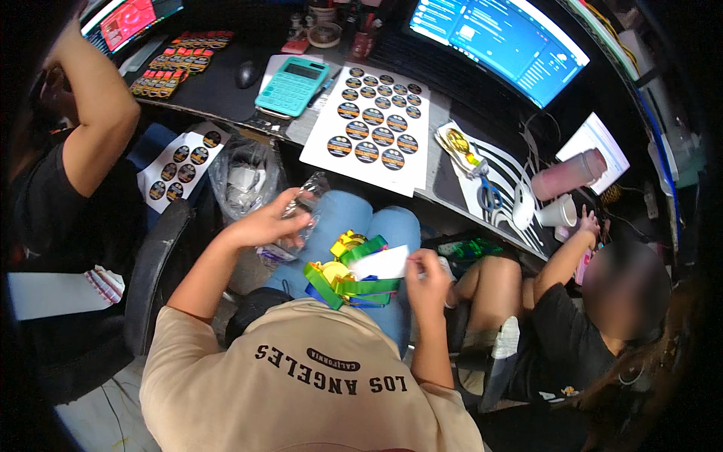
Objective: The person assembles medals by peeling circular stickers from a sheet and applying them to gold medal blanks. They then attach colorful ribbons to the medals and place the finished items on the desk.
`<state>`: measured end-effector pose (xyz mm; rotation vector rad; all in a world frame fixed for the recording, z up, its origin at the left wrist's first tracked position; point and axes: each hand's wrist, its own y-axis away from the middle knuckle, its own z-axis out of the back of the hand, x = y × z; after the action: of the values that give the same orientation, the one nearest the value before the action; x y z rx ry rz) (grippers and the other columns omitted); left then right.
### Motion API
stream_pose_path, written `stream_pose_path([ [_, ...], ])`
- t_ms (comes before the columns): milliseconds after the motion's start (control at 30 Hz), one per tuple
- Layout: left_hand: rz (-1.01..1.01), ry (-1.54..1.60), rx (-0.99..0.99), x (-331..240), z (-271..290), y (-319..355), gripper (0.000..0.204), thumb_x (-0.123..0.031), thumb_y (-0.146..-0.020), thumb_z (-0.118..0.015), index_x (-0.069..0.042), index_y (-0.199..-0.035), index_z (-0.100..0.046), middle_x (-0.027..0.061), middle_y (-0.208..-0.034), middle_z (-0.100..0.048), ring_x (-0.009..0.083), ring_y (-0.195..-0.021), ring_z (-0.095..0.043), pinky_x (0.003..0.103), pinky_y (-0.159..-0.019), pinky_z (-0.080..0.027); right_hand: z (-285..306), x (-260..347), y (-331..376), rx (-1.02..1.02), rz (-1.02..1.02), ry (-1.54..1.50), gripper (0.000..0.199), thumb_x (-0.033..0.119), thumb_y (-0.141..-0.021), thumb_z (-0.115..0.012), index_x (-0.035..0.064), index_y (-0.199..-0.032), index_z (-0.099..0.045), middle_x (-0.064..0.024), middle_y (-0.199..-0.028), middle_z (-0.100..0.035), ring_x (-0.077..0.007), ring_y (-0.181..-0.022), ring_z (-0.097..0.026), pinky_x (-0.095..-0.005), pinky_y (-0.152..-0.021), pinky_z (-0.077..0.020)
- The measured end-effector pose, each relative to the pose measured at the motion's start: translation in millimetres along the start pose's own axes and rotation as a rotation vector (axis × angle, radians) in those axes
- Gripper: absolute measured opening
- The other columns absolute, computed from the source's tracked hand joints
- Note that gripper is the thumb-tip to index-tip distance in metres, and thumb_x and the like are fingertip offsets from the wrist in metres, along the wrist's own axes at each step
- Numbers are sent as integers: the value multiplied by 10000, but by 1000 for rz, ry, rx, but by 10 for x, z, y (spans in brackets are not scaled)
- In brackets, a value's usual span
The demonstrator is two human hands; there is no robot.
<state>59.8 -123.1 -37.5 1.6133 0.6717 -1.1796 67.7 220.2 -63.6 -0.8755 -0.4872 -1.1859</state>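
Observation:
My left hand (273,219) is raised over my left knee and grips a crumpled clear plastic wrapper (303,213). My right hand (426,280) pinches the edge of a small white paper strip (380,263) above my lap. On my lap, over my blue jeans (376,226), lie gold medals (345,243) with green, yellow and blue ribbons (354,286). On the desk ahead lies a white sheet of round dark stickers (370,124).
A teal calculator (292,85), a black mouse (246,73), scissors (489,194), a pink bottle (568,175) and a white cup (557,214) are on the desk. A clear bag of scraps (242,181) hangs at its edge. One person sits at left, another at right.

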Motion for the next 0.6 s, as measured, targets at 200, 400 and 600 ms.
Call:
stream_pose_path([
  [200,-328,198,77,92,-447,-101,811,-75,-855,-716,-153,-1475,-198,123,-1398,-425,192,-1163,-535,349,-879,-521,-263,358,-20,-371,-169,-890,213,-67,-843,-682,29,-960,-533,-105,-927,-648,-126,-790,-616,-251,-703,-526],
  [400,-243,364,-614,533,-497,-206,472,-69,-849,-718,-3,-1261,-496,88,-1106,-624,194,-1022,-616,336,-882,-512,-848,315,71,-19,-299,-1004,184,-70,-899,-611,5,-1036,-513,-187,-1157,-614,-160,-961,-630,-286,-824,-533],
  [600,-219,332,-1357,1641,1101,-429,407,-74,-817,-691,17,-1176,-523,139,-1029,-653,256,-890,-663,351,-764,-542,-319,-73,-307,-244,-140,-667,148,-19,-909,-601,25,-1033,-534,-180,-1315,-517,-164,-1031,-559,-290,-876,-483],
])
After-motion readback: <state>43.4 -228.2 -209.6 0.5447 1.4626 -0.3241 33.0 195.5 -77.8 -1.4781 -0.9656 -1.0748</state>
